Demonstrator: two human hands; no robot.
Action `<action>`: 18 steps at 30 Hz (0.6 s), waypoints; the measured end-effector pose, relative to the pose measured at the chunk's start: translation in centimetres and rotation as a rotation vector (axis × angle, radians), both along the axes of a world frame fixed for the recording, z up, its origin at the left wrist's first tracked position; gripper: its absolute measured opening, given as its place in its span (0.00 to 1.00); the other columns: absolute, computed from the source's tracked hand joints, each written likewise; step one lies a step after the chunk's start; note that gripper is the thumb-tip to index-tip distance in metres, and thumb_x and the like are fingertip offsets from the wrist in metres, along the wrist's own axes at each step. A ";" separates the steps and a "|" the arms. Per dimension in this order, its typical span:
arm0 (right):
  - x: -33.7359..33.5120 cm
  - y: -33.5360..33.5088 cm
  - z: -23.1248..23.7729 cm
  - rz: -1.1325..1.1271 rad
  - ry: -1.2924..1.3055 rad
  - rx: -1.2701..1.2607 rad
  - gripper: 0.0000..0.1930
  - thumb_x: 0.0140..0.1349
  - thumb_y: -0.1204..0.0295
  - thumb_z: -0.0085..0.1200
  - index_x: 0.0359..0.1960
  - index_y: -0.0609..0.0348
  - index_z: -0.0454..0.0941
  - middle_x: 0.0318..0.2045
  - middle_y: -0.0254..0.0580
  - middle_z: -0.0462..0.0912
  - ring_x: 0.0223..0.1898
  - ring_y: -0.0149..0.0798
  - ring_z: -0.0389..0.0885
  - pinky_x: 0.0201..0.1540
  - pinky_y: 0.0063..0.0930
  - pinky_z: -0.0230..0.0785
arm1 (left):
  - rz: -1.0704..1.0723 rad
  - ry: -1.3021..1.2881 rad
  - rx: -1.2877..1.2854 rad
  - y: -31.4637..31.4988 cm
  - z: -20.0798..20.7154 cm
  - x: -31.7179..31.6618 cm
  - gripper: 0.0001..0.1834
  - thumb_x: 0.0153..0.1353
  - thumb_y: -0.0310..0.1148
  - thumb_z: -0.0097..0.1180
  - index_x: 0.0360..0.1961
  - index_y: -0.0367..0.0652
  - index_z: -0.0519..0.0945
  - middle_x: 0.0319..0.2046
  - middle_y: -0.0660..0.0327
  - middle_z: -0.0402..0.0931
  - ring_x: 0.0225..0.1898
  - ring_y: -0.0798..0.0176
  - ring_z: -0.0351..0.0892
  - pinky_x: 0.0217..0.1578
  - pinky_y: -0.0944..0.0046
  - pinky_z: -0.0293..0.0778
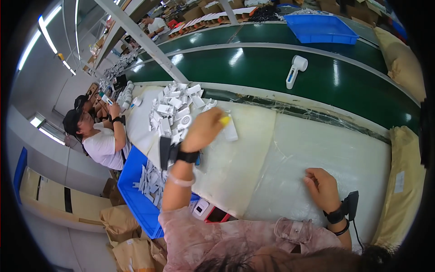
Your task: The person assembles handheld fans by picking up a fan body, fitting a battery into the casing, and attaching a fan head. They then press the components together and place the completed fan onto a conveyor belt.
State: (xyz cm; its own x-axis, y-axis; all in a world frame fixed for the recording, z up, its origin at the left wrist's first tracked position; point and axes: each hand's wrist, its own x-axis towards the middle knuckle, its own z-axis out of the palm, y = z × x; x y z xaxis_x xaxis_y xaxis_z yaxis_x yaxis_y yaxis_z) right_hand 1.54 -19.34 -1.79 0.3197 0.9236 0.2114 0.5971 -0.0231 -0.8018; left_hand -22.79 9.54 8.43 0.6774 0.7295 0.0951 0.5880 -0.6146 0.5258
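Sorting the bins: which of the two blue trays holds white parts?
The near blue tray beside the left hand's forearm holds them; the far blue tray beyond the belt looks empty.

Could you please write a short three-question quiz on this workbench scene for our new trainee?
1. True or false: the right hand rests flat on the clear plastic sheet and holds nothing.
2. Multiple choice: what lies alone on the green conveyor belt? A) a red box B) a white handheld device with a blue panel C) a roll of tape
3. Fill in: the left hand reaches toward the pile of white parts, with a small ______ item at its fingertips.

Key: 1 true; 2 B; 3 yellow
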 end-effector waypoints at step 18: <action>-0.4 0.2 0.1 -0.007 -0.043 0.033 0.10 0.56 0.76 0.59 0.41 0.62 0.78 0.30 0.46 0.80 0.30 0.44 0.80 0.33 0.31 0.73 | 0.826 0.145 0.050 2.4 -9.2 -10.9 0.36 0.50 0.54 0.61 0.52 0.34 0.73 0.37 0.41 0.81 0.40 0.41 0.81 0.39 0.50 0.75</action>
State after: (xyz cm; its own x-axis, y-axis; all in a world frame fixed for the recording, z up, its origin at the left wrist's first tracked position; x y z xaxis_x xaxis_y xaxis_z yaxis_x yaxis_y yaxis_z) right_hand 1.16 -19.19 -1.70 0.3159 0.9139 0.2551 0.6312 -0.0017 -0.7756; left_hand -33.67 11.98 -0.73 -0.0649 0.9935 0.0932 0.9189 0.0231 0.3937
